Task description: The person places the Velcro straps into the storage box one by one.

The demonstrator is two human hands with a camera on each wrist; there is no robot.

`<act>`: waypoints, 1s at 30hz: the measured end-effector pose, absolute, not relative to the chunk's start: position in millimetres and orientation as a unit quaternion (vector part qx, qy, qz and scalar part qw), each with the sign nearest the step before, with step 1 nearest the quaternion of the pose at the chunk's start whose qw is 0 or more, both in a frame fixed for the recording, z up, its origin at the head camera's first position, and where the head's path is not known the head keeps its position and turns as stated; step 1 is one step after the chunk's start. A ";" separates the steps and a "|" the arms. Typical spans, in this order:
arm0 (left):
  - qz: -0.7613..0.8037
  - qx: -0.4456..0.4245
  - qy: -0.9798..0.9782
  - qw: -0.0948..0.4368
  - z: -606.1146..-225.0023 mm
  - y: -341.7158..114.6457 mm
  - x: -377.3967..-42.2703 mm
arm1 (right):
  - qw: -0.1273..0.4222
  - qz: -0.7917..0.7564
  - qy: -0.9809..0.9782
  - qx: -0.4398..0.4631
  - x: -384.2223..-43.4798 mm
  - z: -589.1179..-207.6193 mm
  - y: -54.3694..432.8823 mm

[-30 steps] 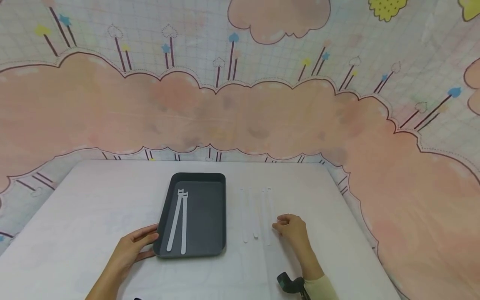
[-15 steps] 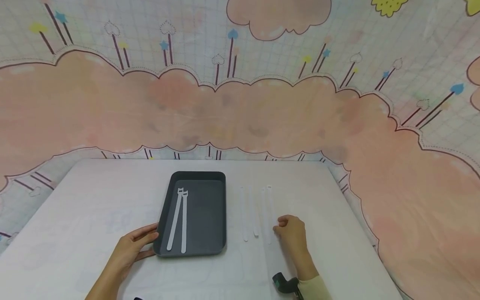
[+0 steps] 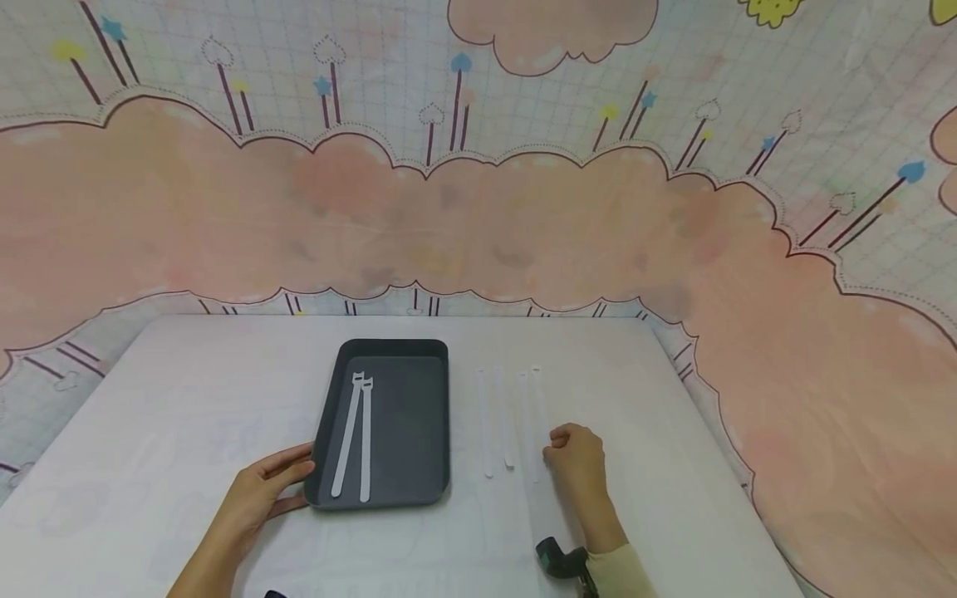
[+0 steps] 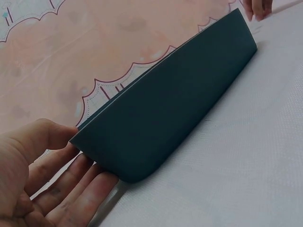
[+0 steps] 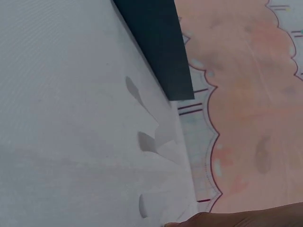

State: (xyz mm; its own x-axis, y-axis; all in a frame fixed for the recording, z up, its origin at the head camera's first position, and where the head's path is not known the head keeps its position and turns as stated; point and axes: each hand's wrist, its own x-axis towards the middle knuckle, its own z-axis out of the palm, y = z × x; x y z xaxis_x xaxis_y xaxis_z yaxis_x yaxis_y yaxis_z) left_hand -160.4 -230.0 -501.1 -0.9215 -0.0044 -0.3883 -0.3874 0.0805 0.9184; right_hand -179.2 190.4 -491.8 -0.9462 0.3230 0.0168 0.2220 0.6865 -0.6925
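My left hand (image 3: 262,490) holds the dark grey tray (image 3: 407,432) at its left side near the front corner; in the left wrist view the thumb is at the rim and the fingers lie against the outer wall. Two white strap cable ties (image 3: 365,448) with slotted heads lie lengthwise in the tray's left half. Several more white cable ties (image 3: 488,432) lie on the white table right of the tray, faint against it. Beside the rightmost one, my right hand (image 3: 579,461) rests with fingers loosely curled. No held thing shows in it, though its fingertips are partly hidden.
The white table (image 3: 224,382) stretches out on both sides of the tray. A patterned cloth (image 3: 478,232) hangs behind its back edge. Strapped near the right wrist is a small black camera (image 3: 561,561), close above the table.
My right hand shifts very slightly and stays beside the rightmost cable tie. The view drifts a little. My left hand, the tray and the cable ties stay as they were.
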 end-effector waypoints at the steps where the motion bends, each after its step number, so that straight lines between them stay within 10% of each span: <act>1: 0.664 -0.138 0.721 0.144 -500.9 -230.1 -160.6 | 0.068 0.365 -0.916 -0.149 -180.0 -491.8 189.8; 30: 0.666 -0.142 0.719 0.141 -499.3 -229.1 -160.3 | -0.052 0.503 -0.850 -0.146 -192.0 -482.6 216.6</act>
